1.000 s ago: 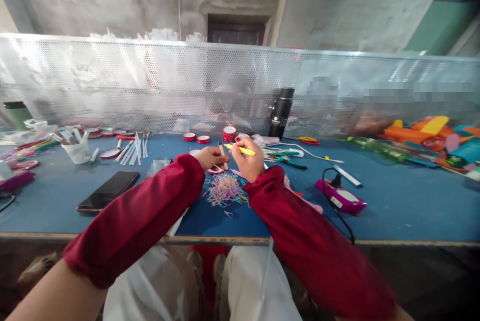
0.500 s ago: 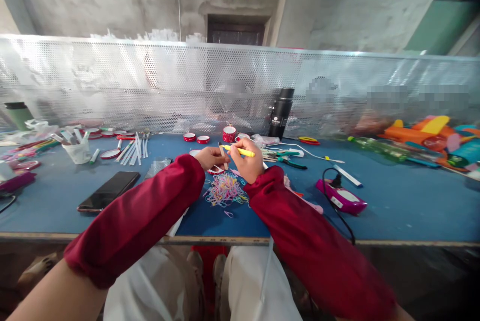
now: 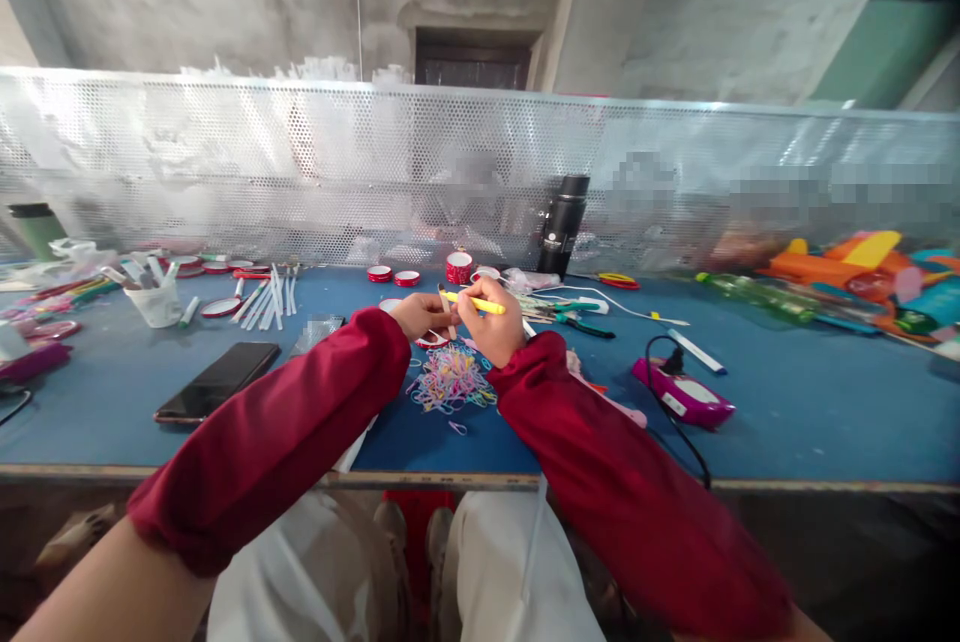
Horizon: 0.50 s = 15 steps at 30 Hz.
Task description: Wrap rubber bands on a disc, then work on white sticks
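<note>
My right hand [image 3: 495, 317] is closed around a yellow marker pen [image 3: 480, 303], its tip pointing left. Between the fingers of my left hand [image 3: 422, 314] is a thin wooden craft stick [image 3: 448, 312], held upright, and the pen's tip meets it near the top. Right below both hands lies a loose heap of small pastel rubber bands [image 3: 452, 378]. A red-rimmed roll [image 3: 431, 341] partly shows under my left hand. Red sleeves cover both forearms.
A black phone [image 3: 219, 382] and a white cup of markers [image 3: 154, 302] are at left. Red tape rolls [image 3: 459, 268] and a black bottle [image 3: 563, 227] stand at the back. Pliers [image 3: 585, 326] and a purple device with a cable [image 3: 684, 397] sit to the right.
The yellow marker pen has shifted slightly left against the stick, together with my right hand. My left hand and the rubber bands stay almost where they were.
</note>
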Each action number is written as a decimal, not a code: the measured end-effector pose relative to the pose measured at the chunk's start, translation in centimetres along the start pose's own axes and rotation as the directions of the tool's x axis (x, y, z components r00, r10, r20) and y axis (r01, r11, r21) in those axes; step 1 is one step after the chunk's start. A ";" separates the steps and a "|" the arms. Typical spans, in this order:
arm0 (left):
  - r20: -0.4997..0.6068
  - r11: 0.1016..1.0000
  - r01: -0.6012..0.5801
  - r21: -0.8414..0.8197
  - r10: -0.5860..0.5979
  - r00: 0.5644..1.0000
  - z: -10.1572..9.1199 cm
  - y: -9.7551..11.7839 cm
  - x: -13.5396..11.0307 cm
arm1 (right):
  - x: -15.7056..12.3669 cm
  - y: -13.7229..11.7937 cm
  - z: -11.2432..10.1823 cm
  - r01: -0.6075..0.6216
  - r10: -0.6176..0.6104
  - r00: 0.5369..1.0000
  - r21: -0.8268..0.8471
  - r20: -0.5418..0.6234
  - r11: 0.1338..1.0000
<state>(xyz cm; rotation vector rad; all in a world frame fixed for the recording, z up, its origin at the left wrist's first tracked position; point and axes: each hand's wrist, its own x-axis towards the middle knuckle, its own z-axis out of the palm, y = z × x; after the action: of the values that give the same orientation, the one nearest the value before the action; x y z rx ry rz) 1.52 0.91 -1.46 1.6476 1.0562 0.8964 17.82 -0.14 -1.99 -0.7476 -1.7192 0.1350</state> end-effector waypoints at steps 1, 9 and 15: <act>-0.005 1.000 0.004 0.001 -0.004 1.000 0.0 0.0 0.0 | 0.0 0.0 0.0 -0.004 0.004 1.000 -0.009 -0.008 1.000; -0.019 1.000 0.012 0.002 -0.012 1.000 0.1 0.2 -0.1 | 0.1 0.2 0.0 0.002 -0.002 1.000 0.021 -0.002 1.000; -0.013 1.000 0.006 -0.006 -0.006 1.000 0.0 0.1 0.0 | 0.1 0.0 -0.1 -0.013 0.013 0.999 -0.012 -0.032 1.000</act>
<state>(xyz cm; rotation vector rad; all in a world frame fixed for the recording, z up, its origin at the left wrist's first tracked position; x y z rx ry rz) 1.51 0.91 -1.38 1.6347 1.0658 0.9069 17.92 -0.12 -1.81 -0.7667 -1.6863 0.1208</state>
